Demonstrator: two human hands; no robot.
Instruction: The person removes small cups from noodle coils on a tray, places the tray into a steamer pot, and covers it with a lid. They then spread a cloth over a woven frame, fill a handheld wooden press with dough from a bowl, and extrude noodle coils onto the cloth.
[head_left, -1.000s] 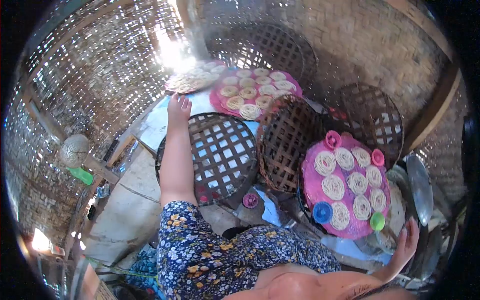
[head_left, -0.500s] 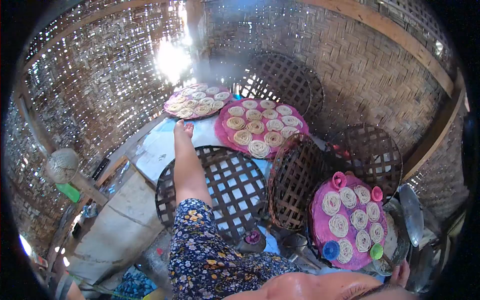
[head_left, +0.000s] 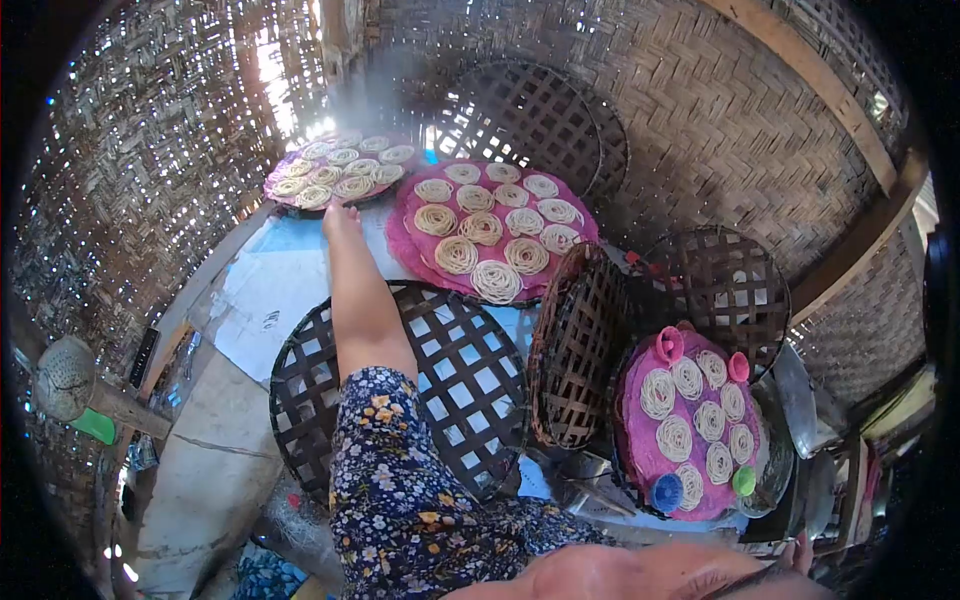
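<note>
My left arm stretches forward in a dark floral sleeve. At its end, my left hand is at the near rim of a far round pink-lined tray holding coiled nests of pale strands. Its small, foreshortened fingers look curled at that rim. A second pink-lined tray of nests lies just to the right. Under my forearm is a round open-weave bamboo tray. Only a few fingertips of my right hand show at the lower right, below a third pink-lined tray of nests; what they touch is hidden.
More lattice trays lean at the back, upright in the middle and at the right. Small pink, blue and green cups sit on the right tray. Metal pans stand beside it. Woven bamboo walls surround the work surface.
The view has shifted, so most things sit further left and slightly higher. My left hand is now nearer the middle of the far tray's near rim.
</note>
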